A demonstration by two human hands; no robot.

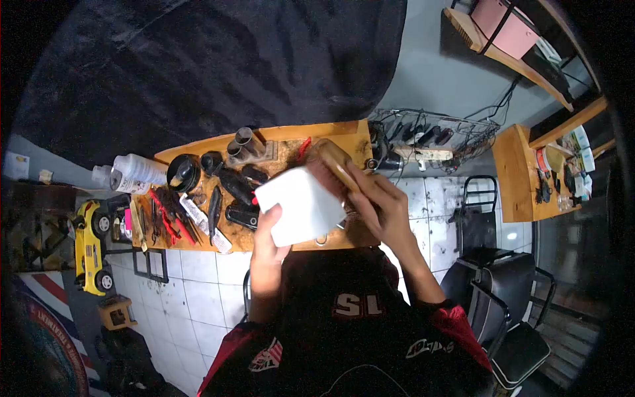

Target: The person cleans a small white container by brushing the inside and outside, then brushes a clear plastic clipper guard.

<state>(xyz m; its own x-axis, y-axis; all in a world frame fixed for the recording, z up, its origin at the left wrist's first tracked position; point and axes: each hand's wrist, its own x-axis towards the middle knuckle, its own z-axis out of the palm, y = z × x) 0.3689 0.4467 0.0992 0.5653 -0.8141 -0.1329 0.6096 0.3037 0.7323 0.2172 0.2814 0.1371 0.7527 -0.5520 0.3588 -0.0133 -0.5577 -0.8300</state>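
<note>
Fingers and thumb of my left hand [266, 235] grip a white box [299, 206] by its near left edge, tilted over the front of the workbench. In my right hand [382, 202] is a wooden-backed brush [337, 162], its brown bristles lying right at the box's upper right side. Left of the box, a black hair clipper [242, 216] and another black clipper-like tool [233, 185] lie on the wooden workbench [289, 151]. The box and my hands hide part of the bench top.
Farther left on the bench are a black bowl [184, 172], a white tube [202, 220], a black comb [215, 209] and red-handled tools [169, 218]. A white plastic bottle [139, 173] stands at the left end. Black chairs [499, 281] stand to the right, below a wire rack [430, 129].
</note>
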